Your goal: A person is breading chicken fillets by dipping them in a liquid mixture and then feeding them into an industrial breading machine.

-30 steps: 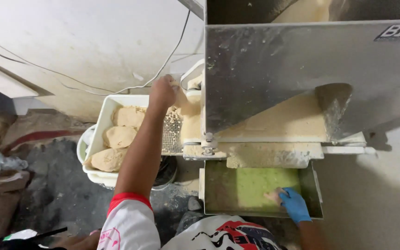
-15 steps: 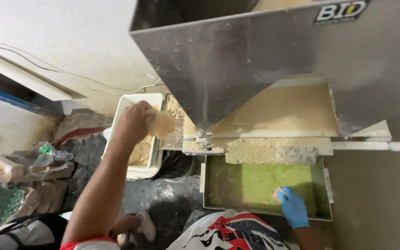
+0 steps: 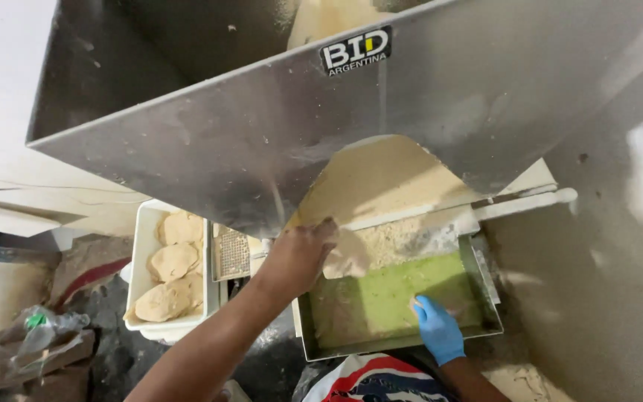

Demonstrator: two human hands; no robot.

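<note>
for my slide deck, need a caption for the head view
Bare left hand lifts a dough piece under the steel hopper; gloved right hand in the tray.

A dark, gritty floor (image 3: pixel 113 365) carries a white tub (image 3: pixel 140 257) with pale dough lumps (image 3: pixel 173 262) inside. Crumpled plastic bags (image 3: pixel 35 335) lie at the left. Beside the tub, a metal tray (image 3: pixel 396 344) with a green bottom sits under the steel machine (image 3: pixel 262 134).

Bare left hand (image 3: pixel 297 257), gloved right hand (image 3: pixel 437 331).
Right: blue disposable glove. Left arm unsleeved. Shirt (image 3: pixel 381 381) white with red and blue print.
</note>
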